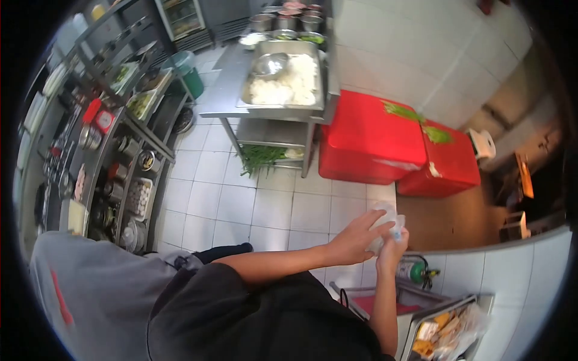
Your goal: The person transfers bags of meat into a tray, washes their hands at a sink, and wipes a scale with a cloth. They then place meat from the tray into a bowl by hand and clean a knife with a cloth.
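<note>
A crumpled translucent plastic bag [390, 215] with a small blue mark is held up between my two hands, in front of my black shirt. My left hand [359, 236] reaches across from the left, its fingers curved over the near side of the bag. From below, my right hand [392, 245] grips the bag's lower right part. The hands are close together and partly cover the bag. What is inside it, if anything, I cannot make out.
A person in a grey shirt [102, 295] is close on my left. A steel table [226, 102] bears a tray of white food [283, 87]. Red bins [370, 141] stand along the wall. Shelves [135, 120] line the left. A food tray [415, 325] and green cylinder [411, 271] are lower right.
</note>
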`<action>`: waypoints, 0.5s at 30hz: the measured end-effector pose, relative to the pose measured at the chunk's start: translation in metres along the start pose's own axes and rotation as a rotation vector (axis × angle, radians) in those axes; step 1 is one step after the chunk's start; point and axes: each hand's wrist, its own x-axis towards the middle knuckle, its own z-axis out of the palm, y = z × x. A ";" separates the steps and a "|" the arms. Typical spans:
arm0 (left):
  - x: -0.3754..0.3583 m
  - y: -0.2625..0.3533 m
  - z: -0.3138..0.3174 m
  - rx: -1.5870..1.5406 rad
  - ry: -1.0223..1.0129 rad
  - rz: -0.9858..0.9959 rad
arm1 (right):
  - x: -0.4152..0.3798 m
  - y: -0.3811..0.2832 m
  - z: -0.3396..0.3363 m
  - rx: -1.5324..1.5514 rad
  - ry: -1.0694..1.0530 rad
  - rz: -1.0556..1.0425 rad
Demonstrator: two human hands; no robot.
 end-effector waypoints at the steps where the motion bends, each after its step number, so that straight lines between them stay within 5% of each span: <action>1: 0.000 -0.010 -0.008 0.013 -0.022 -0.079 | 0.003 -0.002 0.014 -0.139 -0.108 0.027; 4: -0.008 -0.046 -0.037 -0.047 -0.023 -0.253 | 0.006 -0.005 0.057 0.003 -0.504 0.222; 8: -0.025 -0.073 -0.070 -0.101 0.124 -0.427 | 0.010 -0.001 0.117 0.146 -0.717 0.377; 15: -0.041 -0.098 -0.141 0.058 0.516 -0.607 | 0.004 0.018 0.224 0.106 -0.931 0.282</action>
